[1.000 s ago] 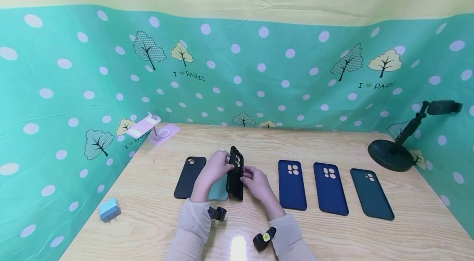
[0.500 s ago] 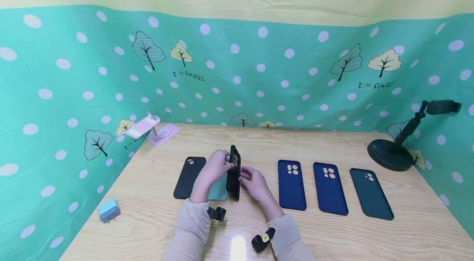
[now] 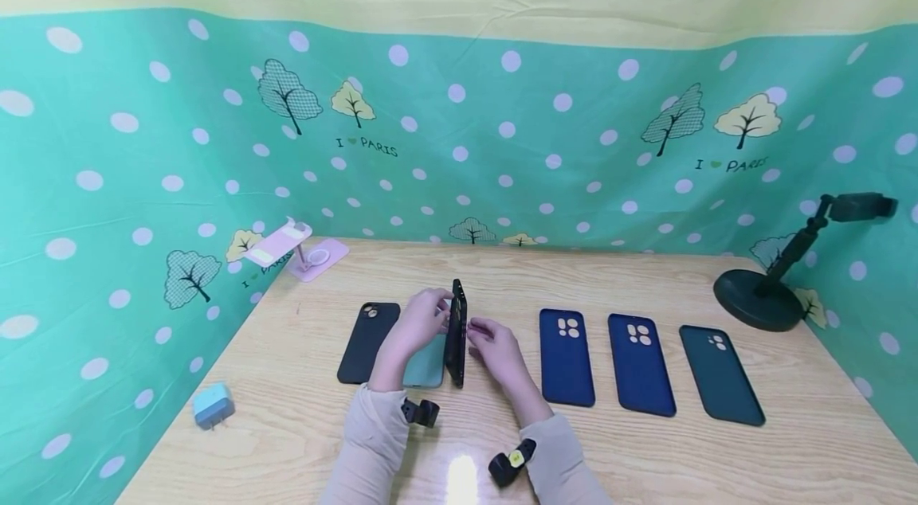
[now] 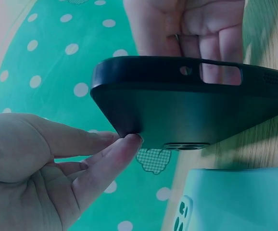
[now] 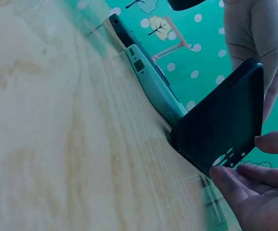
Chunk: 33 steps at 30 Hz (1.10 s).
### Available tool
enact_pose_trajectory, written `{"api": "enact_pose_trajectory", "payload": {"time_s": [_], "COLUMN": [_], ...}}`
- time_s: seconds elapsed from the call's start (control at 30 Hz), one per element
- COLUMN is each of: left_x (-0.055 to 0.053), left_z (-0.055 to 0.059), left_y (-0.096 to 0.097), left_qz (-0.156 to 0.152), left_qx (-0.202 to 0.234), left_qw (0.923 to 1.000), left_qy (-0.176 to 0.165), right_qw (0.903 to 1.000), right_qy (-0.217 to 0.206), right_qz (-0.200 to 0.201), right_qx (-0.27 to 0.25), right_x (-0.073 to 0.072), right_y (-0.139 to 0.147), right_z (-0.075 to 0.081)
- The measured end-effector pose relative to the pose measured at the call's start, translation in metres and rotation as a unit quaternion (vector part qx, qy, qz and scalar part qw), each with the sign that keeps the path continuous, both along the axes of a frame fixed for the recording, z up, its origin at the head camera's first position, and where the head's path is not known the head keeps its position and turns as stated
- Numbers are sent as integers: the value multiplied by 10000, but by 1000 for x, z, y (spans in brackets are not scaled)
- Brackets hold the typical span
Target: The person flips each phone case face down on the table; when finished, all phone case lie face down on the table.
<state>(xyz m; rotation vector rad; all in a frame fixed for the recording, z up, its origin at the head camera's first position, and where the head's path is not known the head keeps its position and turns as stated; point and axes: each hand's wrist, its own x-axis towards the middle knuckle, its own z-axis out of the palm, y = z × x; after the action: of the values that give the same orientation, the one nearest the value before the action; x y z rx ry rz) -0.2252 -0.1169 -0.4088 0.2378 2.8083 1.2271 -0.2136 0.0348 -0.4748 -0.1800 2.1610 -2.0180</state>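
A black phone case [image 3: 457, 338] stands on its long edge near the middle of the table, edge-on in the head view. My left hand [image 3: 419, 322] pinches its upper part; in the left wrist view the thumb and finger meet at a corner by the camera cut-out. On the other side is my right hand [image 3: 495, 347], its thumb and fingers spread apart with fingertips right at the case. In the right wrist view those fingers [image 5: 228, 185] overlap the cut-out end. A light teal phone case [image 3: 425, 362] lies beside the black one, partly behind my left hand.
Another black case [image 3: 367, 342] lies to the left. On the right lie two dark blue cases [image 3: 566, 366] and a dark green case [image 3: 724, 377]. A pink stand [image 3: 315, 258], a blue charger [image 3: 213, 406] and a black stand [image 3: 760, 298] sit near the sides.
The black case has turned from showing its camera cut-outs to nearly edge-on. My right fingers stand slightly looser beside it; my left hand stays at its upper part.
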Motion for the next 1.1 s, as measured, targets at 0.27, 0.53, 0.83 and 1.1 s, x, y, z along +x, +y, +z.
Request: {"api": "enact_pose_trajectory", "payload": {"time_s": [0.27,0.53,0.83,1.1], "left_x": [-1,-2,-6,-5], "left_z": [-3,-12,-27,-32], "left_y": [3,9,15,18], "left_qz": [-129,-429,-517,-571], "left_qx": [315,-9,-742,-1002], "left_qw": [9993,9990,9957,9933], "left_qy": [-121,-159,-178,35], "right_qw": [9996,9993,9961,9887], "right_qy": [-19,-17,95,170], "right_qz": [-80,-341,-603,-546], "right_qx": [-273,140,636,1389], "right_x": [-2,0,-1,-3], "right_y": [0,3,11,22], "right_z": [4,13,15,19]}}
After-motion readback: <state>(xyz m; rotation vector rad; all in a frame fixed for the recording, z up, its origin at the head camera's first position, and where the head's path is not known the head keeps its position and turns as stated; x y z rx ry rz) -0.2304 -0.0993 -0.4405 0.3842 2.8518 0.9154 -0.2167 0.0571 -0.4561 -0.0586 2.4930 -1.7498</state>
